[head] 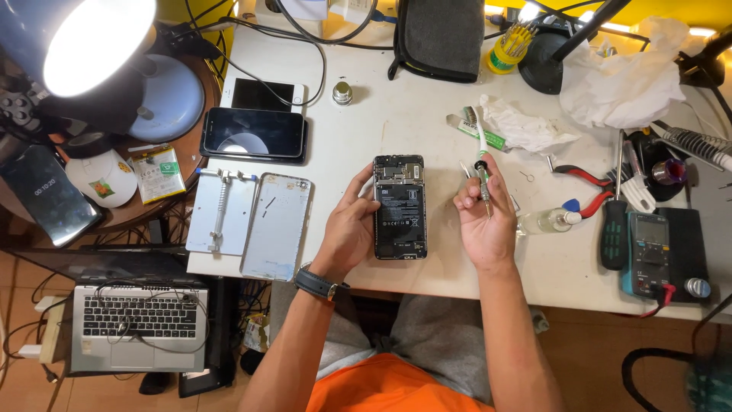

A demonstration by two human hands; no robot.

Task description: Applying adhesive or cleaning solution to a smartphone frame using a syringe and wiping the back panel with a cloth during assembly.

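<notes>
**Opened phone steadied at desk centre, screwdriver poised beside it**

Lying flat near the middle of the white desk (427, 122): an opened phone (399, 207), back cover off, black battery and circuit board showing, long axis running away from the body. Cupped along its left edge by the left hand (349, 229), palm turned inward, thumb up by the top corner, fingers curled loosely against the side rather than clamped. A dark wristwatch (318, 284) on that wrist, forearm rising from the lower frame.

Just right of the phone, apart from it: the right hand (486, 221), fingers closed around a slim precision screwdriver (483, 177), held nearly upright, shaft toward the palm, pale handle sticking up past the fingertips. Wrist bent slightly inward.

Left of the phone, a silver back cover (277, 226) lying inside-up, and beside it a metal repair holder (221, 210). Above these, two dark-screened phones (255, 131), one white-framed, one black. Farther left, on a round side table, a flat rectangular battery pack with a green and yellow label (157, 174), next to a white cap (103, 177). To the right, a small clear bottle (547, 221), red-handled pliers (583, 177) and a teal multimeter (650, 252). Upper right, crumpled white tissue (627, 76); top centre, a yellow tub of screwdriver bits (507, 47).
</notes>
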